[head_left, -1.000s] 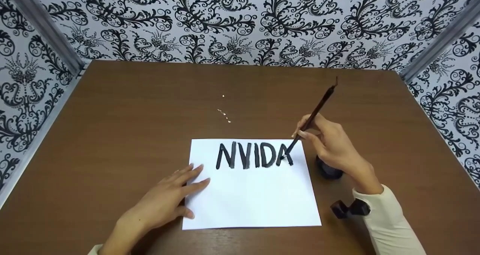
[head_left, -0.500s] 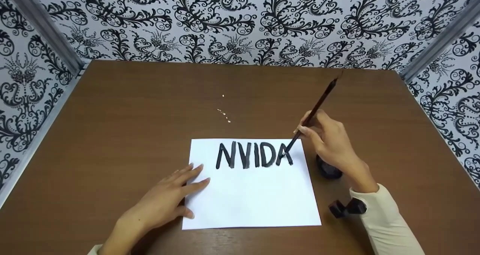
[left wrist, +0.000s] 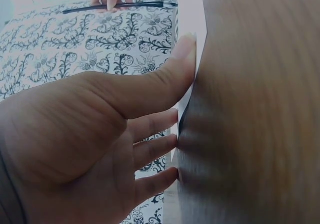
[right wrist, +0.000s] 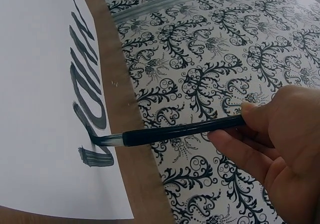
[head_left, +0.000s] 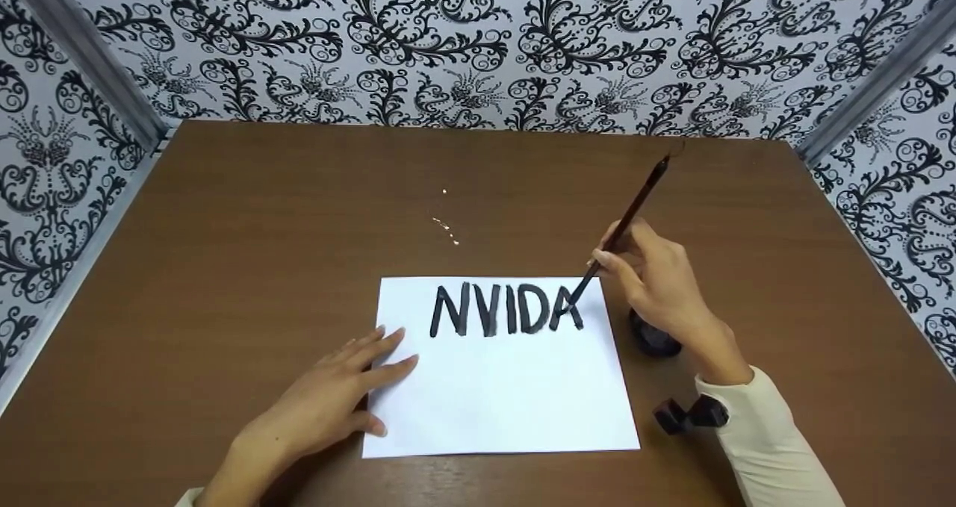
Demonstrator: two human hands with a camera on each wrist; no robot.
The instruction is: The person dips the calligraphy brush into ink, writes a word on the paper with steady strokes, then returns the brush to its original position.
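Observation:
A white sheet of paper lies on the brown table, with thick black letters reading "NVIDA" along its top. My right hand pinches a dark paintbrush between thumb and fingers, the handle leaning up and to the right. In the right wrist view the brush's bristles touch the last letter, midway along its left stroke. My left hand rests with spread fingers on the paper's left edge; the left wrist view shows its thumb on the sheet.
A round black container stands right of the paper, partly hidden under my right hand. A black camera mount sits on the right sleeve. Small pale flecks mark the table beyond the paper. Patterned walls border the table.
My right hand has shifted slightly away and up, and the brush tip has crept up a little within the last letter. The left hand and the paper keep their places.

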